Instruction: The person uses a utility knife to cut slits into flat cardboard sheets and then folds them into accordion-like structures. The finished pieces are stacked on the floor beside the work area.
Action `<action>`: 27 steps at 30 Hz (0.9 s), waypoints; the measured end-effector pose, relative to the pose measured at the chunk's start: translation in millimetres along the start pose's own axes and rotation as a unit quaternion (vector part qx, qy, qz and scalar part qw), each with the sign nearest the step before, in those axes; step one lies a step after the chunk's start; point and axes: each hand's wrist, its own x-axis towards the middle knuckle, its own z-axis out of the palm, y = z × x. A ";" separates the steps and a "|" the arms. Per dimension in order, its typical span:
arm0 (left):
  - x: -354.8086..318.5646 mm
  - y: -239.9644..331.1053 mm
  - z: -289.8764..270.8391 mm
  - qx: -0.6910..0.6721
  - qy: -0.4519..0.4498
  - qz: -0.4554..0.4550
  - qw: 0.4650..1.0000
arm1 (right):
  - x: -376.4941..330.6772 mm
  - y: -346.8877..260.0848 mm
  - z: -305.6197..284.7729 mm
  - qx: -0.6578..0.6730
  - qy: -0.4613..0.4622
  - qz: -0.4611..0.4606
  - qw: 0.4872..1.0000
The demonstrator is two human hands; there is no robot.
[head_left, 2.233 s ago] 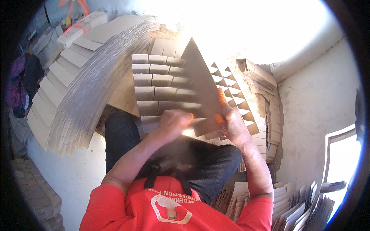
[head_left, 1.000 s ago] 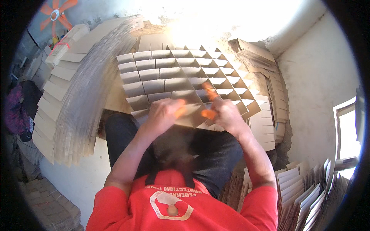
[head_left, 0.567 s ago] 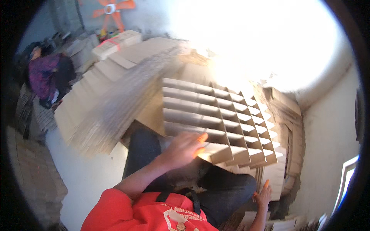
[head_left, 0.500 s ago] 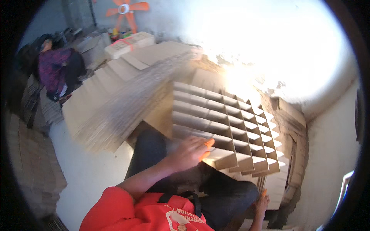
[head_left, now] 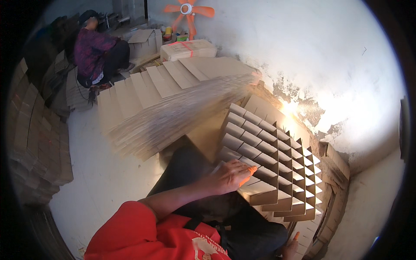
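A brown cardboard divider grid [head_left: 260,149] of interlocked slotted strips stands tilted by my right knee. At its near left edge is my left hand [head_left: 234,177], its orange-tipped fingers closed on a cardboard strip of the grid. My right hand [head_left: 291,248] shows only partly at the lower edge, beyond my knee. One orange-tipped finger there is stretched upward, beside flat cardboard pieces [head_left: 308,229] under the grid; the other fingers are mostly hidden.
Ahead lies a long fanned stack of cardboard strips [head_left: 173,110]. Behind it are a strapped carton [head_left: 188,50] and an orange fan [head_left: 189,11]. Another person [head_left: 97,52] crouches at the far left. Cardboard stacks [head_left: 39,143] line the left side; a peeling wall [head_left: 346,78] rises at right.
The view has swung left, so the scene sits further right. The grid has tipped, showing more of its cells' faces. My left hand remains at its edge; my right hand is lower.
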 end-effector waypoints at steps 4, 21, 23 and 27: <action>-7.3 -4.3 -6.1 -0.023 -0.009 -0.053 0.998 | 1.4 10.2 -18.6 0.065 -0.033 -0.014 0.997; -11.5 -14.4 -14.9 -0.015 -0.137 -0.061 0.989 | -26.4 -9.1 -136.2 0.110 0.461 0.032 0.880; -15.8 -14.7 -15.5 -0.004 -0.131 -0.068 0.989 | -34.1 -45.5 -184.0 0.197 0.472 -0.046 0.858; -15.8 -17.0 -4.3 0.016 -0.127 -0.045 0.991 | -48.3 -100.7 -240.9 0.309 0.430 -0.177 0.830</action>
